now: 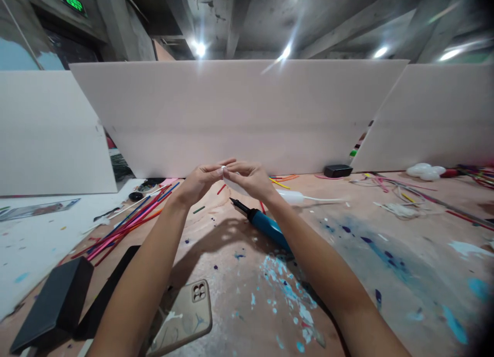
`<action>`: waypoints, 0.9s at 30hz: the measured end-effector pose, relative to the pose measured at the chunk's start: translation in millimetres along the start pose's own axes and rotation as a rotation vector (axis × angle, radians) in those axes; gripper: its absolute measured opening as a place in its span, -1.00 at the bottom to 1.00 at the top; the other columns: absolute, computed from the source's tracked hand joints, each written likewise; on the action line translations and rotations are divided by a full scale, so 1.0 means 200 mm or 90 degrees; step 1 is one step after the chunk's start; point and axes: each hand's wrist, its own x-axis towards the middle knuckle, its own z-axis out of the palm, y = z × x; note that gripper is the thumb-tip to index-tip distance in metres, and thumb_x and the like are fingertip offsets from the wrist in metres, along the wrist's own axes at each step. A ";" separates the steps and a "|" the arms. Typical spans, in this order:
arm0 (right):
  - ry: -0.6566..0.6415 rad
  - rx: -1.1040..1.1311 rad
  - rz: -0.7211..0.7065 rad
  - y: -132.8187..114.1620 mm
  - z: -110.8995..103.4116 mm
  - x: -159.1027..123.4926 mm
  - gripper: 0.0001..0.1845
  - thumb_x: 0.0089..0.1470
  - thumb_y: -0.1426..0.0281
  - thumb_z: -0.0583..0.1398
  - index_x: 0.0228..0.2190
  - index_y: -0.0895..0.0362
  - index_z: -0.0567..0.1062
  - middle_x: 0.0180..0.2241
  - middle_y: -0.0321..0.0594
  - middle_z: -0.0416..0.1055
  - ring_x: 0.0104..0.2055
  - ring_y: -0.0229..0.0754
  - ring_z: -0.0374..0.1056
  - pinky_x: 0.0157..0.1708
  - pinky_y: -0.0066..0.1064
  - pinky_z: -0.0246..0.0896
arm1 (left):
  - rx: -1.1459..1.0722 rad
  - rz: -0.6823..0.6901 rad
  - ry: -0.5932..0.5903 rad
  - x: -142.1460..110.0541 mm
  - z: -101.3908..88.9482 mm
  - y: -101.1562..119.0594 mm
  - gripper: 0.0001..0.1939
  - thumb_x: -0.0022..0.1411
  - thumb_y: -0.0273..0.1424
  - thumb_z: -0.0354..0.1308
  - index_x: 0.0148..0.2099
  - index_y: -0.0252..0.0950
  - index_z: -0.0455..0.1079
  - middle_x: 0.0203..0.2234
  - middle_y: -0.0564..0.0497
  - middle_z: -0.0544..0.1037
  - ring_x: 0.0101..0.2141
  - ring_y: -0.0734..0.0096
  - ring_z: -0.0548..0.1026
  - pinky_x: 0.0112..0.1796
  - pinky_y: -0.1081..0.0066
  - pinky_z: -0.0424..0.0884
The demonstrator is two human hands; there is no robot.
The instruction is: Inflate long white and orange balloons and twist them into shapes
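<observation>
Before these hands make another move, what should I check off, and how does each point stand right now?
1. Left hand has its fingertips on the white piece: ok.
2. Right hand is on the same piece: ok.
3. Grip firm enough not to slip: cannot tell from one still view.
4. Space on the table just below the hands free: not ok; the blue tool lies there, its black tip towards them.
5. Phone away from the fingers: ok.
6. White balloon separate from the held piece: cannot tell; any link is hidden.
</observation>
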 end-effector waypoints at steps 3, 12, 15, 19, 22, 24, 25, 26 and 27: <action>-0.105 0.105 0.118 -0.02 -0.05 0.00 -0.72 -0.05 0.15 0.35 -0.36 0.08 0.66 -0.38 -0.22 0.58 -0.32 -0.20 0.46 -0.33 -0.38 0.28 | -0.041 0.009 -0.055 -0.01 0.01 0.00 -0.78 0.15 -0.25 0.29 -0.17 -0.20 0.62 0.25 -0.08 0.30 0.23 -0.04 0.25 0.21 0.04 0.11; -0.148 0.102 0.134 0.02 -0.08 -0.01 -0.72 -0.01 0.15 0.33 -0.35 0.10 0.65 -0.36 -0.19 0.55 -0.33 -0.22 0.42 -0.34 -0.40 0.24 | -0.042 0.002 -0.072 0.00 0.00 -0.05 -0.85 0.17 -0.27 0.28 -0.23 -0.16 0.63 0.28 -0.03 0.25 0.24 0.04 0.24 0.19 0.10 0.15; -0.093 0.051 0.093 0.02 -0.05 0.00 -0.74 0.00 0.17 0.31 -0.36 0.10 0.65 -0.32 -0.18 0.57 -0.31 -0.20 0.44 -0.29 -0.35 0.29 | 0.010 -0.004 -0.048 0.00 -0.03 -0.03 -0.83 0.19 -0.27 0.26 -0.20 -0.16 0.62 0.27 -0.06 0.28 0.21 0.06 0.27 0.17 0.11 0.16; 0.033 -0.108 -0.028 0.01 -0.03 -0.01 -0.85 0.02 0.33 0.26 -0.42 0.12 0.64 -0.30 -0.16 0.59 -0.24 -0.17 0.47 -0.18 -0.32 0.31 | 0.172 -0.018 -0.018 0.00 -0.04 -0.01 -0.83 0.18 -0.28 0.25 -0.26 -0.25 0.61 0.13 -0.13 0.44 0.18 0.11 0.31 0.17 0.17 0.11; 0.044 -0.201 -0.081 0.01 -0.04 -0.02 -0.86 0.04 0.38 0.22 -0.43 0.14 0.59 -0.38 -0.20 0.56 -0.31 -0.21 0.43 -0.23 -0.37 0.27 | 0.234 -0.027 -0.020 0.00 -0.02 0.00 -0.78 0.18 -0.25 0.22 -0.30 -0.29 0.58 -0.01 -0.12 0.53 0.05 0.17 0.41 0.07 0.23 0.20; 0.023 -0.215 -0.079 0.02 -0.05 -0.01 -0.84 0.08 0.37 0.15 -0.46 0.15 0.50 -0.48 -0.26 0.48 -0.42 -0.27 0.34 -0.36 -0.43 0.21 | 0.267 -0.041 -0.009 0.01 0.00 0.01 -0.74 0.17 -0.21 0.21 -0.32 -0.31 0.55 -0.17 -0.08 0.58 -0.11 0.25 0.46 -0.05 0.29 0.27; 0.009 -0.225 -0.080 0.03 -0.06 -0.01 -0.83 0.09 0.37 0.11 -0.47 0.15 0.44 -0.51 -0.28 0.43 -0.47 -0.29 0.29 -0.41 -0.44 0.15 | 0.280 -0.046 0.002 0.01 0.01 0.01 -0.73 0.15 -0.19 0.21 -0.33 -0.32 0.53 -0.27 -0.04 0.58 -0.20 0.30 0.46 -0.11 0.33 0.29; -0.006 -0.241 -0.085 0.04 -0.06 0.00 -0.83 0.11 0.37 0.07 -0.47 0.14 0.39 -0.52 -0.30 0.39 -0.48 -0.30 0.25 -0.44 -0.45 0.11 | 0.288 -0.048 0.014 0.01 0.01 0.00 -0.71 0.14 -0.17 0.21 -0.34 -0.32 0.51 -0.36 -0.01 0.56 -0.27 0.34 0.45 -0.17 0.36 0.29; -0.021 -0.261 -0.096 0.05 -0.06 0.01 -0.82 0.13 0.37 0.03 -0.46 0.13 0.35 -0.52 -0.30 0.36 -0.49 -0.30 0.22 -0.45 -0.44 0.07 | 0.291 -0.046 0.025 0.02 0.01 0.00 -0.70 0.13 -0.16 0.20 -0.35 -0.32 0.50 -0.42 0.01 0.54 -0.33 0.37 0.43 -0.21 0.38 0.28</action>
